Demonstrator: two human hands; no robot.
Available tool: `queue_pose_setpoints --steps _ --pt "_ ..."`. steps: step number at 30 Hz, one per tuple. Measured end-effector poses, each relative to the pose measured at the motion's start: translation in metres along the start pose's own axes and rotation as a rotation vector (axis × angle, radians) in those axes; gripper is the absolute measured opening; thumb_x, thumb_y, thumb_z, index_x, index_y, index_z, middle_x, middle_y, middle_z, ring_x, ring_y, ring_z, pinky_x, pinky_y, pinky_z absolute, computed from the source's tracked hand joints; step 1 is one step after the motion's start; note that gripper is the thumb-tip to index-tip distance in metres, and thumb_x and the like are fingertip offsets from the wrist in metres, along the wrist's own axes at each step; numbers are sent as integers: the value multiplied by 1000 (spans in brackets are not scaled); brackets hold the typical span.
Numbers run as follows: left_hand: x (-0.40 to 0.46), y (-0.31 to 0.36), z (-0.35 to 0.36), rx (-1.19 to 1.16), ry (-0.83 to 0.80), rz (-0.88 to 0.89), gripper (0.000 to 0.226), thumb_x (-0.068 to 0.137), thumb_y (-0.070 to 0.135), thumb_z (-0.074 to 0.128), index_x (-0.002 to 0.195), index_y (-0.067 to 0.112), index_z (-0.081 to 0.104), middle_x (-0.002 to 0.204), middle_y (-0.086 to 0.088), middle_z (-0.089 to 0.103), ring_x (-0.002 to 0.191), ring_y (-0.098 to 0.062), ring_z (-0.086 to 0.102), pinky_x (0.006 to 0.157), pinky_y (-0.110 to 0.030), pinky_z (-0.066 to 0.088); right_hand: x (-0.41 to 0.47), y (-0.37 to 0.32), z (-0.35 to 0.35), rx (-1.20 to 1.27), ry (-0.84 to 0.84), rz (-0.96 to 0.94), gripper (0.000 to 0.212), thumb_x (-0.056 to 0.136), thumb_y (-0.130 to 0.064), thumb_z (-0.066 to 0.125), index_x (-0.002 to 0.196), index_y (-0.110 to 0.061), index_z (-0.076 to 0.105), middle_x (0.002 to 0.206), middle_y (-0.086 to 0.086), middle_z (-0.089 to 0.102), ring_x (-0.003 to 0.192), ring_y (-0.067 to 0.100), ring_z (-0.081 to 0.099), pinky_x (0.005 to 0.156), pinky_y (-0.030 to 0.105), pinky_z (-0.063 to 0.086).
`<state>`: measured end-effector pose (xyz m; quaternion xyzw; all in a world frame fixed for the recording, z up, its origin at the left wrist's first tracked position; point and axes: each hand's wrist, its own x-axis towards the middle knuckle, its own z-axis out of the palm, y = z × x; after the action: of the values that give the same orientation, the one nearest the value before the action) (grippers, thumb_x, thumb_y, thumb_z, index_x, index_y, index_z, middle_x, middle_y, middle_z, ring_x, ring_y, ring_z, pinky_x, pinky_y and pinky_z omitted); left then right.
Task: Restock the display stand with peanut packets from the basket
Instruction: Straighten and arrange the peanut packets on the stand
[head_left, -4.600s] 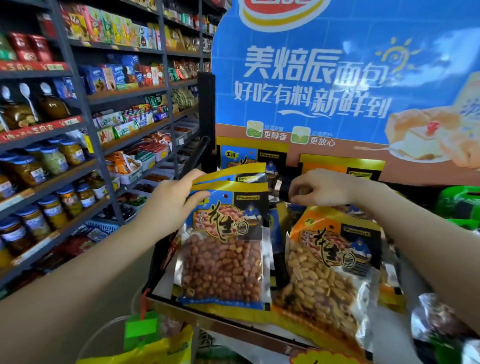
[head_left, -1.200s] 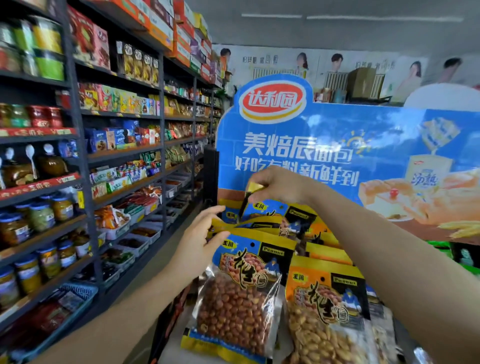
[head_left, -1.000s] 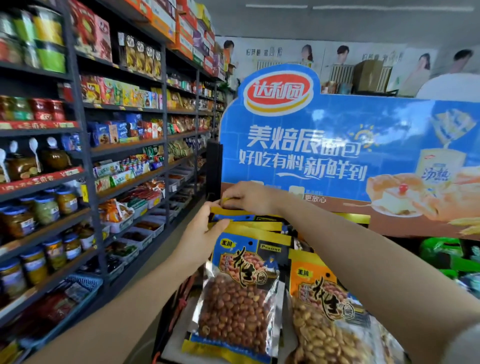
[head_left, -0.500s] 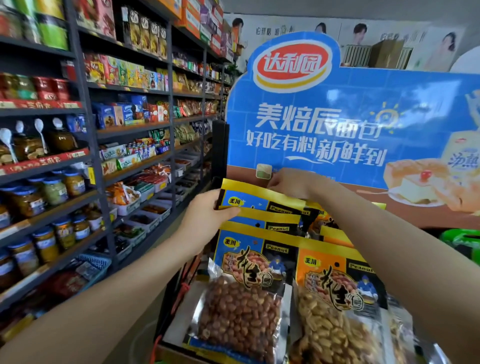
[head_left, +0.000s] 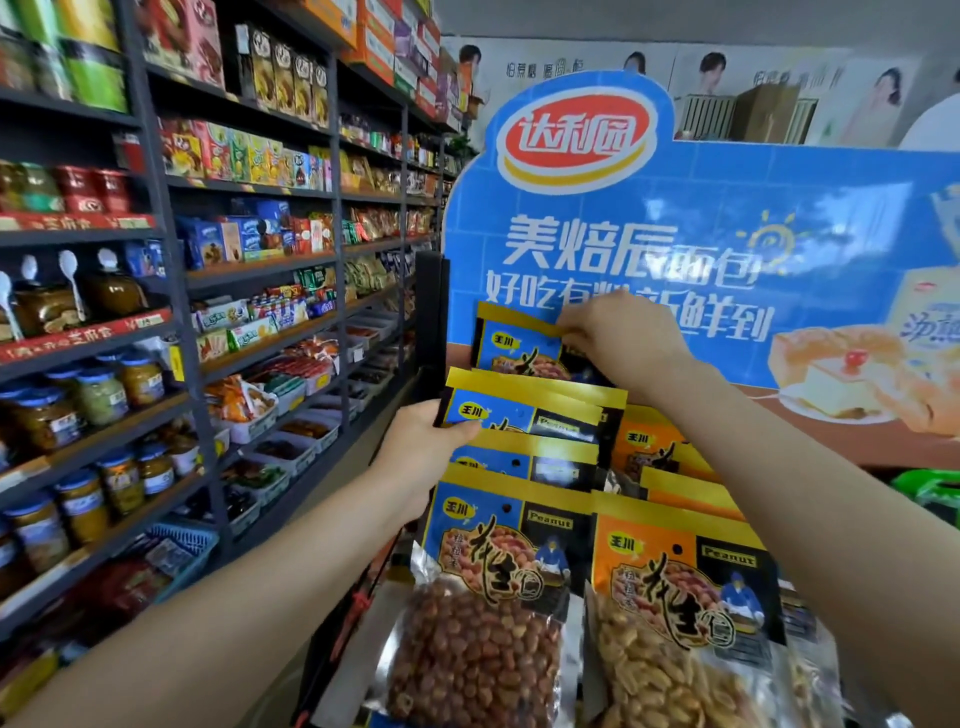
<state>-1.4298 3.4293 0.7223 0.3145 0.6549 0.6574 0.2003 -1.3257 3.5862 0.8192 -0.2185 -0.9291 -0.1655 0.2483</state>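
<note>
The left hand (head_left: 423, 441) grips the top left corner of a blue peanut packet (head_left: 524, 410) hanging in the left column of the display stand (head_left: 431, 312), thumb over its front. The right hand (head_left: 623, 338) pinches the top edge of another blue packet (head_left: 514, 343), raised just above the first, against the blue bread signboard (head_left: 701, 260) at the back of the stand. Below them more blue packets overlap down the column to a front packet of red-skinned peanuts (head_left: 483, 623). Beside it, in the right column, hangs an orange packet of pale peanuts (head_left: 675, 623), with other orange packets behind. The store shelves (head_left: 208, 270) along the stand's left side carry jars, boxes and snacks.
</note>
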Motion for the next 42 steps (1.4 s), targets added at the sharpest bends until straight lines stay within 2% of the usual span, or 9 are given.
queue_pose_setpoints --steps 7,11,16,20,25,29,34,37,42 --pt "19 -1 18 81 169 67 3 86 10 64 86 11 66 83 -5 66 74 -20 59 72 -36 49 -18 4 13 81 22 40 18 89 -7 47 93 -15 62 104 8 60 100 30 57 66 32 43" --pt "25 -5 20 167 169 72 15 86 13 64 98 9 56 88 -4 63 78 -22 59 61 -32 48 -37 5 19 246 3 61 16 93 -15 46 100 -11 59 105 11 59 98 32 57 77 45 53" --pt "12 -9 20 288 94 5 58 95 31 46 144 16 18 147 -4 34 126 -23 43 89 -32 39 -54 9 28 226 -9 81 19 93 -18 47 108 -14 58 112 10 56 104 32 56 75 42 53" --pt "-15 -20 7 393 48 85 70 95 36 43 148 20 0 157 1 11 142 -18 17 113 -36 22 -52 -5 35 160 -31 -38 33 94 -19 47 126 -14 52 124 10 58 119 32 49 88 45 51" --pt "-57 -47 -9 397 -59 -107 64 92 34 50 145 18 18 144 2 39 133 -20 39 108 -38 35 -46 -32 50 164 -144 42 33 92 -11 50 125 -7 47 126 19 52 112 39 52 87 46 48" --pt "-80 -49 -13 419 -209 -145 51 82 26 68 121 31 35 103 25 48 91 5 47 83 -21 37 -45 -32 55 49 -147 -101 32 93 -10 47 124 -10 52 134 17 43 119 37 45 92 46 45" --pt "-72 -49 -10 398 -68 -94 69 82 14 69 138 17 29 119 12 49 115 -13 48 86 -25 38 -55 -32 50 294 -379 -166 33 98 -25 39 122 -9 54 122 15 57 113 33 52 92 43 45" --pt "-64 -54 -6 378 29 -74 36 86 7 63 117 13 45 89 14 56 79 -1 54 61 -13 38 -56 -24 42 504 -369 -20 27 95 -18 48 118 -7 55 109 13 61 99 32 58 75 32 42" --pt "-51 -65 4 378 98 -65 28 87 9 59 113 11 48 103 -1 59 94 -19 59 79 -29 48 -46 -35 39 359 -233 30 23 92 -14 51 113 -7 59 115 14 63 104 34 58 80 38 50"
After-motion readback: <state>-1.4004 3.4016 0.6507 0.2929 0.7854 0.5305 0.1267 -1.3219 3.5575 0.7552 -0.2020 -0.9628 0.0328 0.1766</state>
